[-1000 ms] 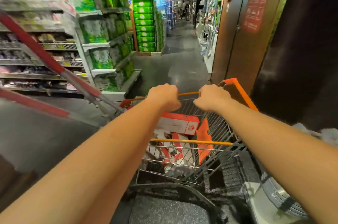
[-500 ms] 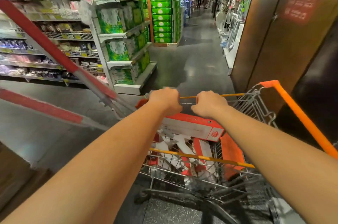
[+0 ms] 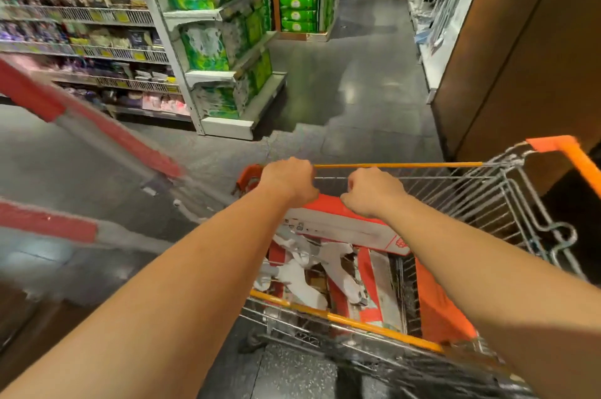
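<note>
Open floor [image 3: 357,79] is seen ahead, bounded by a shelf end [image 3: 224,50] at left and a brown wall [image 3: 507,57] at right. The wire cart [image 3: 471,200] is placed low centre, a red box [image 3: 341,223] inside. Its rim is gripped by the left hand [image 3: 287,179] and right hand [image 3: 374,192], fingers curled round.

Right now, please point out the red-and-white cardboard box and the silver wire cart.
Red-and-white cardboard box [image 3: 341,229]: head view, white side face.
Silver wire cart [image 3: 471,197]: head view, wire mesh wall.
</note>
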Demonstrator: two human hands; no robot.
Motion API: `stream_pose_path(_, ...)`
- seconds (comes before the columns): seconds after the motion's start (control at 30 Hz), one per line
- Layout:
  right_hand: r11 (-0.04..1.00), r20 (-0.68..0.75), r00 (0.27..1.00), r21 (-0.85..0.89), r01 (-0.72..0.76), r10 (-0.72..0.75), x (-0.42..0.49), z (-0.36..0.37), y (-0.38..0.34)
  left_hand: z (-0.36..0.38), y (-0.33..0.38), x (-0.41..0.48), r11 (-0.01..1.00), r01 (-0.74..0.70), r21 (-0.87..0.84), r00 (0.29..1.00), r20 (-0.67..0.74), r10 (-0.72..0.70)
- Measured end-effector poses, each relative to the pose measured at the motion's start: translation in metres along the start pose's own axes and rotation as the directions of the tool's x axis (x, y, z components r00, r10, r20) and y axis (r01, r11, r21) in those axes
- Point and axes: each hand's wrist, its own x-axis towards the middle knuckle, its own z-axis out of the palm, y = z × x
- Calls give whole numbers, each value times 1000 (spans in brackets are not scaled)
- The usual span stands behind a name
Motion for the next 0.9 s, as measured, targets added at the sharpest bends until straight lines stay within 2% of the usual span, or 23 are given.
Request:
stream_pose_path(0.4, 983, 190, 964, 24, 184, -186, 119, 54, 3, 50, -32, 84, 959, 248, -141, 969, 55, -242)
stream_pose_path(0.53, 979, 242, 949, 72, 190, -202, 137, 82, -2, 74, -42, 100, 950, 283, -135, 957, 99, -272)
stream_pose_path(0.9, 987, 260, 952, 29, 160, -162, 206, 162, -3, 148, -83, 142, 949, 287, -130, 954, 122, -272)
